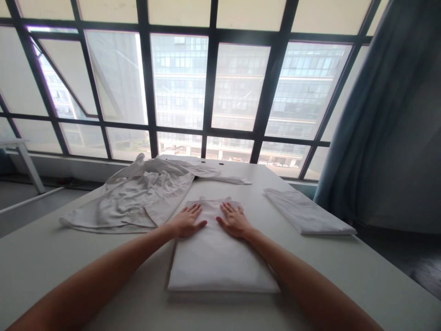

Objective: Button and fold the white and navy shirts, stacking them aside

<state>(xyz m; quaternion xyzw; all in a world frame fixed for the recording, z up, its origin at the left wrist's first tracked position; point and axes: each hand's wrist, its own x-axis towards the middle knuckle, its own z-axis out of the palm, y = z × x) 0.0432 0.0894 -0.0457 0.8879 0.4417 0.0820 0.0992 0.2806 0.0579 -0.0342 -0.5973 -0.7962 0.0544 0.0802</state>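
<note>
A folded white shirt [223,264] lies flat on the white table [138,280] in front of me, its collar end pointing away. My left hand [188,221] rests palm down on the far left part of the shirt, fingers stretched out. On the far right part lies my right hand [234,221], also flat with its fingers spread. Both thumbs point inward, with a strip of cloth showing between them. Neither hand grips the fabric.
A crumpled white garment [138,197] spreads over the table's far left. Another folded white garment [308,214] lies near the right edge. Behind the table stand large framed windows [179,82], with a blue-grey curtain [361,105] at the right. A white table leg [31,168] shows at far left.
</note>
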